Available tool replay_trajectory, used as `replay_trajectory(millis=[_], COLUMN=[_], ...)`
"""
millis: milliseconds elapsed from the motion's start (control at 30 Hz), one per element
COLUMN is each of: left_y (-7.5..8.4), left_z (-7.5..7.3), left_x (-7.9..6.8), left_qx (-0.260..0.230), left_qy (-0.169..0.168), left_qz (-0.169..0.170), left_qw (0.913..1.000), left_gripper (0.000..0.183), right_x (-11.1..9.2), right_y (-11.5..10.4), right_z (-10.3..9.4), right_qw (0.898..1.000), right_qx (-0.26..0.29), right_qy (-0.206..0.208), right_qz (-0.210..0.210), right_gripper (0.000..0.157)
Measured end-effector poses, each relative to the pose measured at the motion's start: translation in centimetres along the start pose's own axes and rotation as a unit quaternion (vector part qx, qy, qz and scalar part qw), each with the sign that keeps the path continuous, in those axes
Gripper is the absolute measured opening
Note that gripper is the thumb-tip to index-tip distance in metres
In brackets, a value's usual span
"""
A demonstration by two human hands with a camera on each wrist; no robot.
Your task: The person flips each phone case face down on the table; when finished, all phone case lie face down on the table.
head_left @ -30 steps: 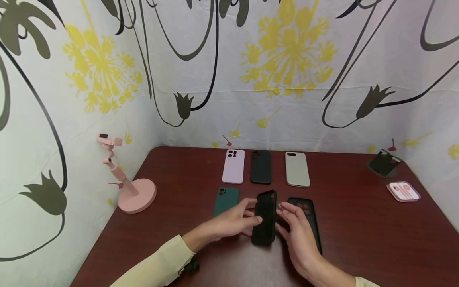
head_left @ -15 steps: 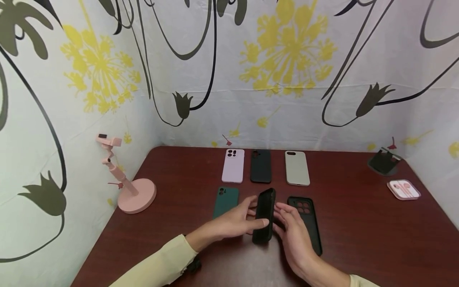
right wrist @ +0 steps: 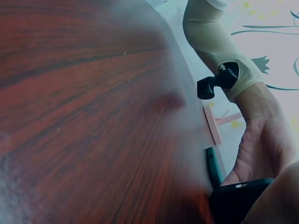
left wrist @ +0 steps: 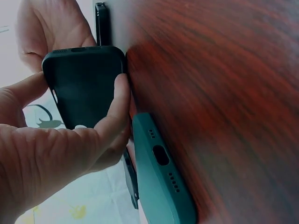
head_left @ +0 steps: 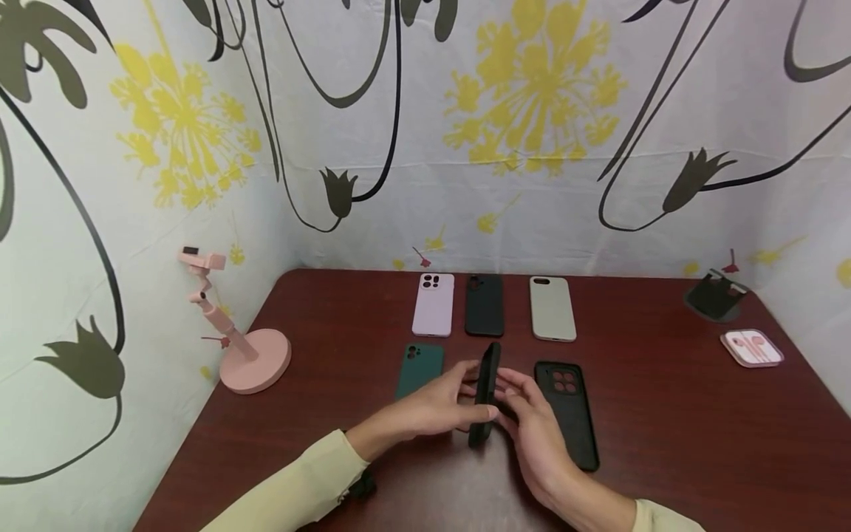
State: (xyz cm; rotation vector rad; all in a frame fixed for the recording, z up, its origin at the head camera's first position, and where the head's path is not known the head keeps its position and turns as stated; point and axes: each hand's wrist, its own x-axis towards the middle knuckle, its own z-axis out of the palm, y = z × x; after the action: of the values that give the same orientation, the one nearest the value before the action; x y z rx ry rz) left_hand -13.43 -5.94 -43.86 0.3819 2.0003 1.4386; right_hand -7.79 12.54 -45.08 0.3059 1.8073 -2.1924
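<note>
A black phone case [head_left: 487, 388] is held up on edge over the table by my left hand [head_left: 428, 406], thumb on one side and fingers on the other. In the left wrist view its hollow inside [left wrist: 81, 86] faces the camera. My right hand [head_left: 541, 440] has its fingers, slightly bent, against the far side of this case; part of them is hidden behind it. Just beyond my left hand lies a green phone case [head_left: 420, 366]. Beside my right hand a black phone case [head_left: 575, 421] with a square camera cutout lies flat.
In the back row lie a lilac case [head_left: 433, 307], a dark case [head_left: 484, 307] and a pale grey case [head_left: 553, 310]. A pink stand [head_left: 255, 362] is at left. At right are a dark folding stand [head_left: 714, 297] and a white earphone box [head_left: 753, 347]. Patterned cloth surrounds the table.
The held black case has turned from showing its broad face to nearly edge-on in the head view. My right hand has moved a little left, closer against it.
</note>
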Motion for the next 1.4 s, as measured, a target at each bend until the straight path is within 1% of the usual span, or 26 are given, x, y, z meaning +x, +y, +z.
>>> replay_trajectory(millis=[133,233,500,667,733,967,1200,1400], left_y=[0.0,0.0,-0.3,-0.3,-0.3,-0.3,-0.6,-1.1], left_z=[-0.2,-0.3,-0.6,-0.7,-0.7,-0.8,-0.8,-1.0], left_x=[-0.3,-0.5,-0.6,-0.9,-1.1,-1.6,-2.1,-2.4], left_qx=[-0.012,-0.035,-0.081,-0.088,-0.097,-0.135,-0.139,-0.156], left_qy=[-0.003,-0.007,-0.021,-0.024,-0.023,-0.010,0.006,0.004], left_qz=[0.023,0.035,0.041,0.046,0.046,0.039,0.055,0.061], left_qw=[0.9997,0.9988,0.9956,0.9947,0.9939,0.9900,0.9888,0.9858], left_gripper=[0.076,0.071,0.070,0.069,0.069,0.069,0.069,0.070], right_x=[0.4,0.8,1.0,1.2,1.3,1.3,1.4,1.6], right_y=[0.0,0.0,0.0,0.1,0.3,0.7,0.7,0.8], right_z=[-0.1,-0.2,-0.3,-0.4,-0.5,-0.5,-0.6,-0.7], right_qw=[1.000,1.000,0.999,0.998,0.998,0.997,0.996,0.996], right_qx=[0.004,0.005,0.005,-0.003,-0.012,-0.070,-0.077,-0.081], right_qy=[-0.013,-0.023,-0.041,-0.047,-0.044,-0.034,-0.039,-0.037], right_qz=[-0.001,0.006,0.029,0.038,0.040,0.030,0.023,0.017], right_gripper=[0.048,0.052,0.054,0.056,0.057,0.067,0.071,0.074])
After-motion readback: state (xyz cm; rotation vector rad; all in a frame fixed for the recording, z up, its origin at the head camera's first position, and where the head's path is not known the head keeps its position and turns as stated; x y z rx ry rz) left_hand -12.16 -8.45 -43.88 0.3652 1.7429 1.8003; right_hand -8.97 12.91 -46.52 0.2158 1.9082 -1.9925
